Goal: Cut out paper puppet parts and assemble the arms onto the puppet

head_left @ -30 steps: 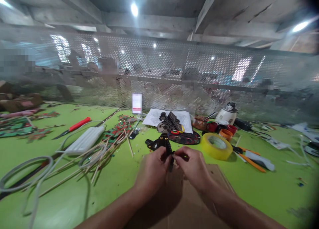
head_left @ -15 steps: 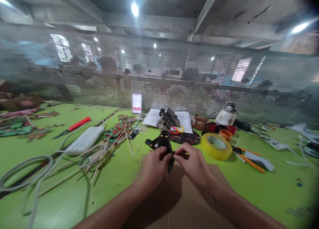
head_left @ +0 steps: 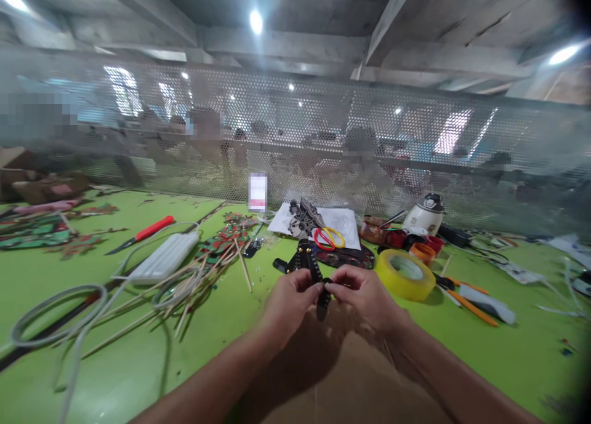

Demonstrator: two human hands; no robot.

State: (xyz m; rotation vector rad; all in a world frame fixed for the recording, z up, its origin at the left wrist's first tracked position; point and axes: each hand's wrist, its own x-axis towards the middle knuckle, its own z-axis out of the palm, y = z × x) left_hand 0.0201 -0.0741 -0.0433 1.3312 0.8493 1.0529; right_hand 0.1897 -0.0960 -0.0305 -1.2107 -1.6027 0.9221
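Note:
A dark cut-out puppet figure point(head_left: 302, 259) with a face in profile, an ornate headdress and small brass-coloured studs is held up above a sheet of cardboard point(head_left: 344, 365). My left hand point(head_left: 289, 298) grips its lower part, with thumb and fingers closed on it. My right hand point(head_left: 357, 288) pinches a small dark piece of the puppet at its right edge, close to my left fingertips. The fingers hide part of the puppet's body. Behind it lie scissors point(head_left: 330, 239) with red and yellow handles, and white printed paper point(head_left: 345, 220).
Yellow tape point(head_left: 385, 282) and orange-handled pliers point(head_left: 480, 307) lie to the right, paint jars point(head_left: 422, 252) behind them. At left are a power strip point(head_left: 164, 259), thin sticks point(head_left: 184, 288), a red-handled knife point(head_left: 154, 228) and coloured cut-outs point(head_left: 231, 233). A perforated screen point(head_left: 286, 135) stands behind.
The puppet has tilted a little, its head leaning further left, and its lower end shows more below my fingers. Both hands keep their grip. The whole view has shifted slightly.

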